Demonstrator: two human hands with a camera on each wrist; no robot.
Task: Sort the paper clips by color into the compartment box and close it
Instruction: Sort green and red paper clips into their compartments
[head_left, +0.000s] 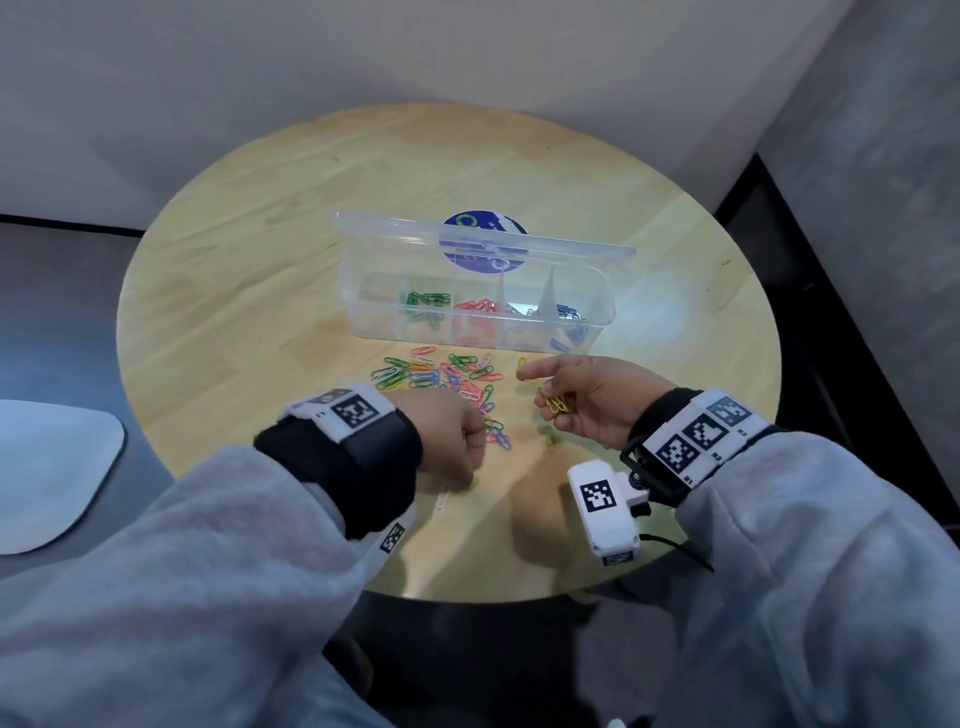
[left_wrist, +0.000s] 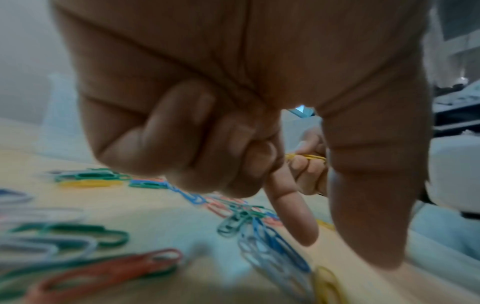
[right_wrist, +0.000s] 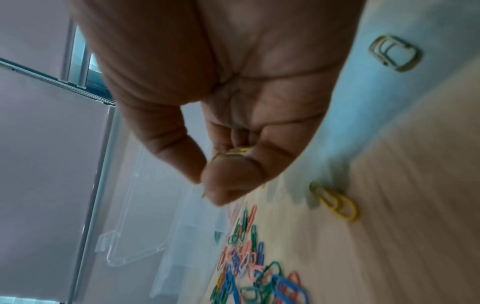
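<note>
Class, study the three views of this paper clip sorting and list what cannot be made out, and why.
- Head view: whether the left hand holds a clip; its fingers are curled under.
- Left wrist view: the same; fingers and blur hide it.
- Head view: the count of yellow clips in the right hand; too small.
- Head view: the compartment box's leftmost compartment contents; glare.

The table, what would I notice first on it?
A bright heap of mixed paper clips lies on the round wooden table, in front of the clear compartment box, whose lid stands open. To the heap's right, the right hand holds a bunch of yellow clips.
</note>
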